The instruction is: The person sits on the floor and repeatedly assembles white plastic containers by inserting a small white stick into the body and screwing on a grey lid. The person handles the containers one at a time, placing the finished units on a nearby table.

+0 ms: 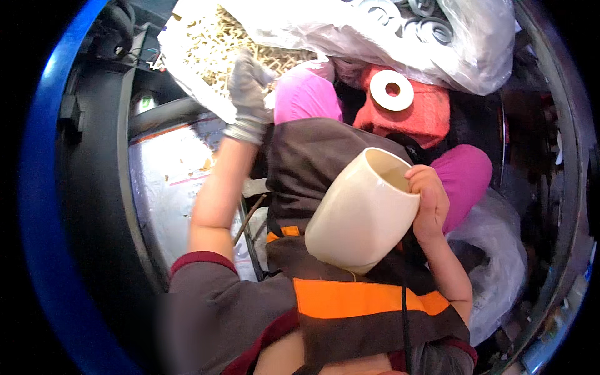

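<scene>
My right hand (429, 201) is bare and grips the rim of a cream ceramic vase (356, 212). The vase lies tilted across my lap, its oval mouth facing up and to the right. My left hand (250, 87), in a grey glove, is at the near edge of a white bag full of small beige pieces (219, 47). The gloved fingers are blurred, and I cannot tell whether anything is in them. Beyond the vase, a white ring-shaped disc (392, 90) rests on a red cloth-covered block (420, 119).
A clear plastic bag (350, 34) holding several grey rings (432, 30) stretches along the far side. Crumpled clear plastic (494, 250) lies at my right. On the left are a white sheet-covered surface (169, 169) and a dark frame (128, 187). My knees (306, 97) flank the block.
</scene>
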Motion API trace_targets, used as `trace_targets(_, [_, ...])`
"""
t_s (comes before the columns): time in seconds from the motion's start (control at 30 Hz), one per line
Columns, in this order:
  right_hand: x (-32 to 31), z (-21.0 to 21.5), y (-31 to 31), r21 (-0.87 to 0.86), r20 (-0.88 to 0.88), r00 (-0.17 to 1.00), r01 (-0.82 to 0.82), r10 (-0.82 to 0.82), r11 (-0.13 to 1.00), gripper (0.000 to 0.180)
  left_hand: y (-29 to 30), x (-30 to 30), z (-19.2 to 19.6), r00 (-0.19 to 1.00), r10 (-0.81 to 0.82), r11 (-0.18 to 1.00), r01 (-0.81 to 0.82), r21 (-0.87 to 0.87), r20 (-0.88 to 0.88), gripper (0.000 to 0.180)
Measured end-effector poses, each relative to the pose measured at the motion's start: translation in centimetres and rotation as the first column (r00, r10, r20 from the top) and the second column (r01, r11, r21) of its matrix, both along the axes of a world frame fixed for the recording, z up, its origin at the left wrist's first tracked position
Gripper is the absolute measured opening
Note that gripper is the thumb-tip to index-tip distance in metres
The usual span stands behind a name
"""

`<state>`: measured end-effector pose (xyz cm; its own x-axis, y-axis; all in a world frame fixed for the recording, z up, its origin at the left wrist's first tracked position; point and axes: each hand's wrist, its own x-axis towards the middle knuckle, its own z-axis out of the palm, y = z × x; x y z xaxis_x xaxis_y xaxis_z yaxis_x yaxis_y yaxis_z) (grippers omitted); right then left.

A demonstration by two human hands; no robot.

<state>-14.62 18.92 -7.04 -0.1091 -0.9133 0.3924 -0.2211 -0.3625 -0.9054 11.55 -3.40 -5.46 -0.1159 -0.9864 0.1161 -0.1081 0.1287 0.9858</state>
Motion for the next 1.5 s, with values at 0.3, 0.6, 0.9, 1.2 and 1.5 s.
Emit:
trace_targets(0.3, [0.1, 2.8, -1.9, 0.150, -0.204, 0.964, 0.204, -0.172, 0.967, 0.018, 4.7, -4.9, 1.2, 0.559, -0.690, 0.642, 0.766, 0.033, 0.460, 0.044])
trace_targets(0.6, [-13.8, -4.9, 20.8, 0.864, -0.488, 0.834, 0.504, -0.257, -0.003, 0.039, 7.5, -8.6, -2.6, 0.724, -0.489, 0.426, 0.686, 0.590, -0.488, 0.044])
trace_targets(0.9, [-10.4, -27.3, 35.7, 0.562, -0.808, 0.386, 0.731, -0.445, -0.386, 0.044, 8.0, -12.2, 0.4, 0.748, -0.524, 0.354, 0.626, 0.695, -0.406, 0.045])
trace_targets(1.2, [-13.1, -29.9, 36.5, 0.578, -0.811, 0.582, 0.784, -0.059, -0.226, 0.041, 9.0, -12.8, 0.6, 0.749, -0.513, 0.349, 0.628, 0.696, -0.419, 0.041])
trace_targets(1.5, [-13.2, -29.1, 35.7, 0.700, -0.692, 0.716, 0.697, 0.092, -0.158, 0.031, 8.1, -12.6, -0.1, 0.733, -0.528, 0.312, 0.637, 0.705, -0.428, 0.039])
